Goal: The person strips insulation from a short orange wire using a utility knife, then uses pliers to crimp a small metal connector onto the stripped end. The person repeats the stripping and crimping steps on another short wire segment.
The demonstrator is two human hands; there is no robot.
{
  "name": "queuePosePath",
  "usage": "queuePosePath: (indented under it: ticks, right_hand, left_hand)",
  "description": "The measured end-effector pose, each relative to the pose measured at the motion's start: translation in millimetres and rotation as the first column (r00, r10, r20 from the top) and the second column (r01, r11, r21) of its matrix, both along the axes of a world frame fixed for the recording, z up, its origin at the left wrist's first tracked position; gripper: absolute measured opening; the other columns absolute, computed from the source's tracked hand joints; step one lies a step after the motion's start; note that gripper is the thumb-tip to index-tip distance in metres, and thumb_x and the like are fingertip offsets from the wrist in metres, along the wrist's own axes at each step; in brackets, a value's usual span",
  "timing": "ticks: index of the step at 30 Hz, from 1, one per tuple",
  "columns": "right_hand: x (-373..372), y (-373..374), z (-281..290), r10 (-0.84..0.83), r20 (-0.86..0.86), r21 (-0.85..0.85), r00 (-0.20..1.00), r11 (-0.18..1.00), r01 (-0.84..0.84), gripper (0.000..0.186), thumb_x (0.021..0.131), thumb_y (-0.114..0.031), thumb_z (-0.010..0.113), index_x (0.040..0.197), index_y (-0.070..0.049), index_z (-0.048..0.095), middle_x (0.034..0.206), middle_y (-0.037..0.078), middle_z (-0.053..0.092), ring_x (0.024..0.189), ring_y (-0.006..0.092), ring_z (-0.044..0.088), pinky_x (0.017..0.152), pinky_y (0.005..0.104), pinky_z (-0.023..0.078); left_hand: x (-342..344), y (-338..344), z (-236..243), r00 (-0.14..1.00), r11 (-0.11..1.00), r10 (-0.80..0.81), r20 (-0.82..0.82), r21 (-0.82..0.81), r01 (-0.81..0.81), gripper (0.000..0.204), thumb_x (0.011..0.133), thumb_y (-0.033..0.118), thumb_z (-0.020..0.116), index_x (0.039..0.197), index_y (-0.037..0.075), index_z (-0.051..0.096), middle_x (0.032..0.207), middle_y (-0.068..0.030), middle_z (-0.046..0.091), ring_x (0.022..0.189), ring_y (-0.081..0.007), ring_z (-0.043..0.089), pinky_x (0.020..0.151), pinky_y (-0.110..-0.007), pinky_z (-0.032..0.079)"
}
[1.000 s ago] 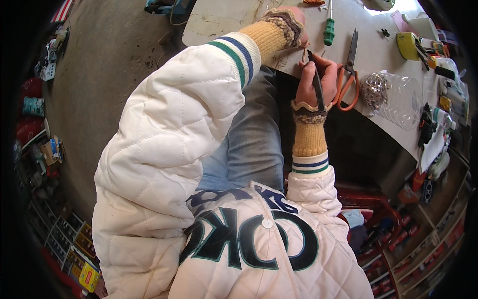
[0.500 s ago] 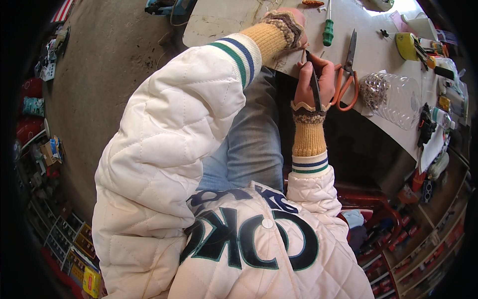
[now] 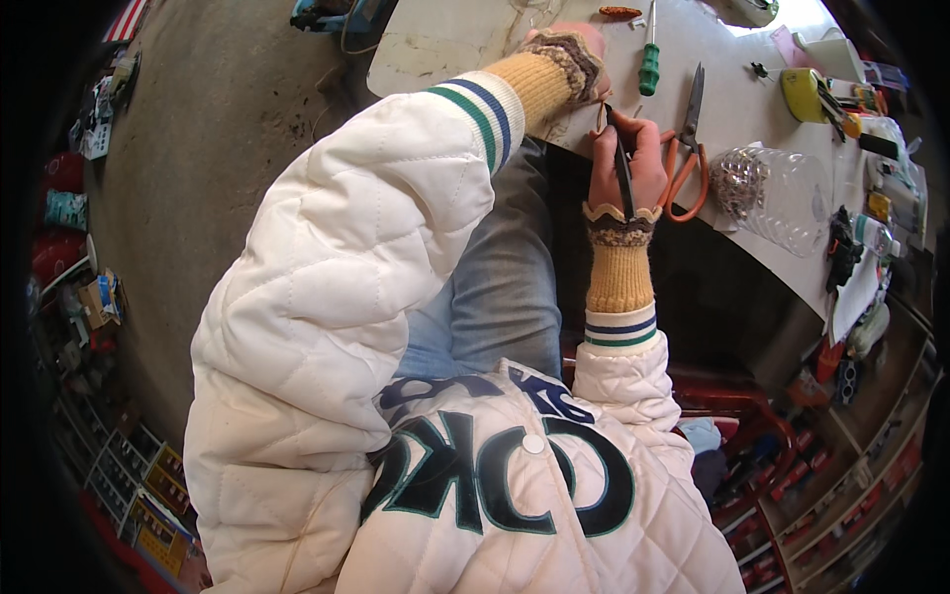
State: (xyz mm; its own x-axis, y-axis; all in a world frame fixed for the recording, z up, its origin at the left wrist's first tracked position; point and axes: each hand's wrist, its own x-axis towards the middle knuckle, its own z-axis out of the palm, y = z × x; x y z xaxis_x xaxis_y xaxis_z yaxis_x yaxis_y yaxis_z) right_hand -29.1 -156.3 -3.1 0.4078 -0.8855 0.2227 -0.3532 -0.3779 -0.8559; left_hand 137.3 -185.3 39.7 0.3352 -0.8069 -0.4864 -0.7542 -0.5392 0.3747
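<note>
At bench point(image 3: 465, 40) edge, right hand point(image 3: 644, 163) gripping slim black tool point(image 3: 622, 166).
Cuff point(image 3: 574, 64) hiding left hand's point(image 3: 592, 44) grip; steadying tool should help.

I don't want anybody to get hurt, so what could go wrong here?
The slim black tool in the right grip points toward the left grip, so a slip might cause a poke. The orange-handled scissors lie right beside the right grip, handles at the table's edge, so a nudge could knock them off. The clear jar of small bits is near that edge too; a bump might spill it.
</note>
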Motion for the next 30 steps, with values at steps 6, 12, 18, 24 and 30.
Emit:
queuePosePath:
  ticks: [6,12,18,24,30]
  right_hand:
    - [0.2,-0.7,-2.3,0.006,-0.001,0.003,1.0,1.0,-0.006,0.014,0.09,-0.01,0.065,0.1,-0.001,0.061,0.082,0.015,0.068,0.07,0.0239,0.069,0.066,0.0333,0.053]
    - [-1.1,-1.0,-0.7,0.016,-0.021,-0.026,1.0,1.0,-0.017,0.014,0.089,-0.01,0.065,0.099,-0.002,0.061,0.081,0.015,0.068,0.07,0.0256,0.069,0.065,0.0342,0.053]
    - [-1.0,-0.1,-0.3,0.018,-0.024,-0.022,1.0,1.0,-0.019,0.013,0.089,-0.01,0.065,0.099,-0.002,0.061,0.081,0.016,0.067,0.07,0.0269,0.069,0.065,0.0348,0.053]
    - [-1.5,0.5,-1.9,0.02,-0.014,-0.016,1.0,1.0,-0.02,0.013,0.089,-0.01,0.065,0.099,-0.001,0.061,0.08,0.016,0.068,0.071,0.027,0.069,0.065,0.0348,0.053]
    - [-0.9,1.9,1.6,0.013,-0.012,-0.008,1.0,1.0,-0.013,0.013,0.09,-0.01,0.065,0.1,-0.002,0.062,0.08,0.016,0.068,0.07,0.0263,0.069,0.064,0.034,0.053]
  left_hand:
    - [-3.1,-0.3,1.0,0.999,0.999,0.042,-0.004,0.003,-0.042,0.038,0.078,0.031,0.072,0.109,0.009,0.075,0.109,-0.016,0.072,0.104,-0.031,0.069,0.093,-0.042,0.05]
    - [-3.5,-3.6,-0.7,0.999,0.999,0.043,-0.015,0.018,-0.043,0.039,0.079,0.032,0.073,0.112,0.011,0.074,0.112,-0.013,0.072,0.107,-0.0292,0.068,0.095,-0.043,0.049]
    - [2.2,-1.3,-4.8,0.999,1.0,0.006,-0.039,-0.005,-0.006,0.038,0.079,0.032,0.073,0.111,0.011,0.075,0.111,-0.0131,0.072,0.106,-0.0291,0.069,0.095,-0.043,0.049]
    - [2.9,0.6,-13.0,1.0,0.999,-0.013,-0.022,-0.041,0.012,0.036,0.08,0.032,0.072,0.109,0.011,0.075,0.11,-0.0138,0.072,0.105,-0.0287,0.069,0.094,-0.043,0.05]
    - [15.2,-13.7,-9.3,0.985,0.996,-0.046,-0.163,0.066,0.057,0.046,0.075,0.041,0.08,0.108,0.009,0.075,0.11,-0.0136,0.072,0.102,-0.0281,0.07,0.088,-0.042,0.052]
